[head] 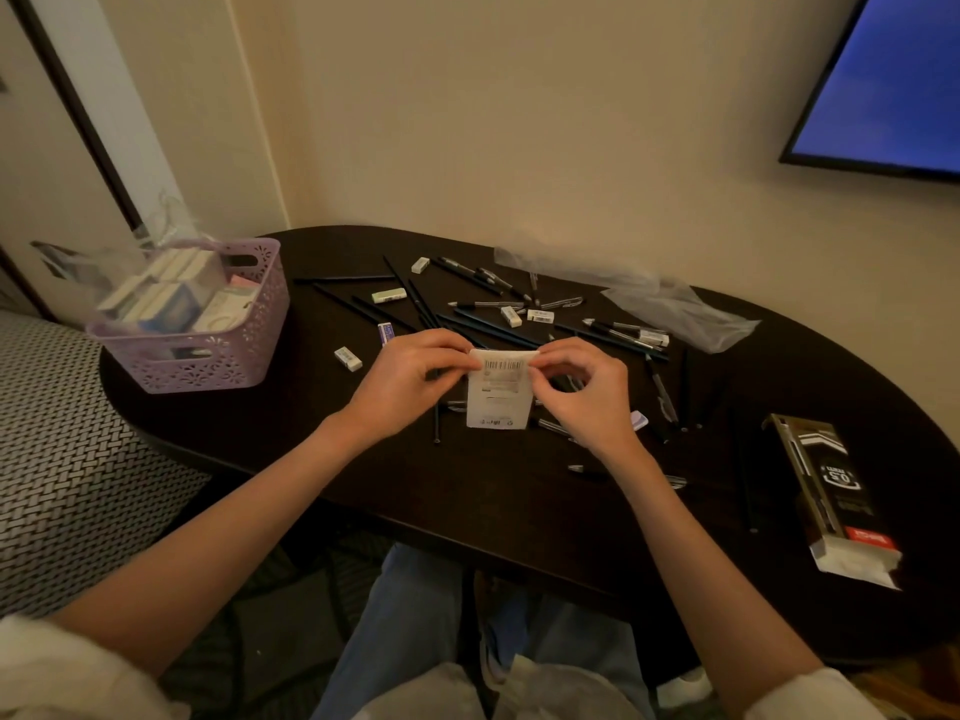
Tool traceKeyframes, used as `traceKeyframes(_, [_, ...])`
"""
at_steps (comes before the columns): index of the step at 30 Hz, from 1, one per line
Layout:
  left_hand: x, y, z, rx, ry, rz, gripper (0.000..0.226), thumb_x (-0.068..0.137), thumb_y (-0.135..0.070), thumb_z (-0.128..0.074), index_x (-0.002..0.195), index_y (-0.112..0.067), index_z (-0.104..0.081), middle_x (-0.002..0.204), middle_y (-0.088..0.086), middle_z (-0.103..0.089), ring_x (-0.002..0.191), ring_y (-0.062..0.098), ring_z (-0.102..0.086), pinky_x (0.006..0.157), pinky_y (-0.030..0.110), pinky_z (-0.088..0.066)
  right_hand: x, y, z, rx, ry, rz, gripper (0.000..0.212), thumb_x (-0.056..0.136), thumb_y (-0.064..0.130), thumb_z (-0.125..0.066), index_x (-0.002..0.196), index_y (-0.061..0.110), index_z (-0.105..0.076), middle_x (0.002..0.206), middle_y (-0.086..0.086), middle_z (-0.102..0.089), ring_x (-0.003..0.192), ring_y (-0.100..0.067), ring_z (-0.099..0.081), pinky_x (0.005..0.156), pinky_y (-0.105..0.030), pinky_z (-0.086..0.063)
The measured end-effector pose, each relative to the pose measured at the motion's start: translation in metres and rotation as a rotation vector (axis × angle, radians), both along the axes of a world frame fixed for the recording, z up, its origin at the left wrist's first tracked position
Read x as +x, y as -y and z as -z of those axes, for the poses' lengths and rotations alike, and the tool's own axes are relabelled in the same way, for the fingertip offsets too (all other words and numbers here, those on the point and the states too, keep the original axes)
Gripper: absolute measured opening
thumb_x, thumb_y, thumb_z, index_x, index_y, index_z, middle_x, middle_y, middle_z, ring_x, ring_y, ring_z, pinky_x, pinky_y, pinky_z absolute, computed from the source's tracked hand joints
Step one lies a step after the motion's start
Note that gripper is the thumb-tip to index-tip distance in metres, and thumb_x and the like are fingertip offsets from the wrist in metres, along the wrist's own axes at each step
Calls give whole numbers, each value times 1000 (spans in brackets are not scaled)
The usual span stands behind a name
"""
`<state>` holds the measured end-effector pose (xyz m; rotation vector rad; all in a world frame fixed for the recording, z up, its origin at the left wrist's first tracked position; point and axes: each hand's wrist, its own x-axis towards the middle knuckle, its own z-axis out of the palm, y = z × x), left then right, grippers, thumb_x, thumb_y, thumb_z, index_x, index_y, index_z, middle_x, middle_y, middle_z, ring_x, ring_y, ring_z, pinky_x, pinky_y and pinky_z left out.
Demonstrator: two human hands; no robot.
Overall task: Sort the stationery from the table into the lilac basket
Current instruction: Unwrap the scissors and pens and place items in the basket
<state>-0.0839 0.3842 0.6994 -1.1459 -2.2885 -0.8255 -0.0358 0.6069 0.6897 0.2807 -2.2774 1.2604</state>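
Two hands (410,379) (587,392) on white barcoded packet (500,402)

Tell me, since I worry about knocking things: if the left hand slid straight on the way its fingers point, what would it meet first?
Probably the right hand: the left hand points across the white packet both pinch. Depth is unclear.

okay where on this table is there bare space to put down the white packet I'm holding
Bare tabletop lies along the near edge of the table, below both hands, between the lilac basket and the black pen box. The far middle is crowded with pens and pencils and erasers; plastic wrap covers the far right.
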Motion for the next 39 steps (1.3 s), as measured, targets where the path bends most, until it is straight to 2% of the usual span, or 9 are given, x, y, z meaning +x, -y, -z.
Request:
traceKeyframes(6, [5, -4, 6, 33, 44, -24, 18, 85, -12, -66, 102, -10, -71, 112, 1, -64, 102, 7, -60, 83, 22, -55, -9, 3, -3, -53, 122, 21, 23, 80, 7, -73, 84, 15, -52, 95, 6, -63, 94, -5, -63, 72, -13, -53])
traceKeyframes(9, [10, -13, 7, 120, 115, -58, 14, 84, -24, -66, 90, -11, -64, 106, -3, -62, 96, 5, -61, 80, 18, -54, -12, 3, -4, -118, 164, -5, 31, 80, 4, -73, 97, 15, -49, 96, 5, -60, 90, -3, -62, 74, -15, -53])
traceKeyframes(11, [9, -20, 9, 221, 182, -118, 18, 84, -21, -69, 84, -13, -53, 101, -6, -61, 97, 7, -63, 78, 20, -56, -13, 3, -3, -79, 175, -24, 32, 82, 6, -70, 106, 17, -52, 100, 6, -59, 90, -2, -60, 76, -15, -51])
traceKeyframes(15, [4, -33, 11, 371, 392, -188, 41, 81, -21, -75, 104, -13, -42, 98, 0, -65, 89, 9, -68, 73, 26, -59, -15, 2, 0, 31, 174, -46, 23, 87, 9, -66, 106, 19, -59, 107, 5, -60, 99, -5, -59, 78, -20, -53])
traceKeyframes(18, [3, -37, 11, 365, 449, -177, 48, 80, -29, -76, 113, -12, -46, 100, 2, -68, 89, 8, -68, 73, 27, -59, -15, 2, 0, 34, 204, -56, 22, 88, 12, -64, 108, 19, -58, 105, 10, -61, 101, -2, -59, 78, -19, -53])
traceKeyframes(23, [4, -42, 14, 298, 393, -201, 29, 82, -30, -74, 103, -14, -63, 98, -3, -69, 88, 4, -66, 72, 28, -59, -12, 6, -3, 45, 218, -20, 25, 88, 11, -65, 111, 18, -59, 104, 13, -62, 93, 11, -57, 72, -7, -48])
traceKeyframes(28, [4, -40, 10, 310, 396, -235, 22, 82, -24, -73, 100, -13, -67, 96, 0, -71, 89, 5, -66, 74, 24, -57, -9, 10, -10, 113, 190, 6, 24, 88, 10, -64, 111, 16, -61, 102, 14, -63, 92, 10, -54, 69, -1, -44])
traceKeyframes(33, [0, -21, -2, 254, 526, -150, 23, 87, -11, -66, 110, -8, -65, 111, 8, -70, 106, 15, -66, 81, 30, -59, -7, 13, -21, 146, 170, -25, 20, 88, 12, -65, 106, 19, -61, 106, 4, -70, 101, 2, -57, 72, -9, -50])
traceKeyframes(39, [4, 8, -11, 248, 489, -125, 17, 87, -9, -65, 104, -7, -65, 105, 6, -71, 101, 10, -67, 79, 24, -58, -5, 30, -27, 155, 159, -87, 22, 88, 14, -66, 108, 20, -62, 110, 1, -71, 109, -5, -62, 77, -13, -52])
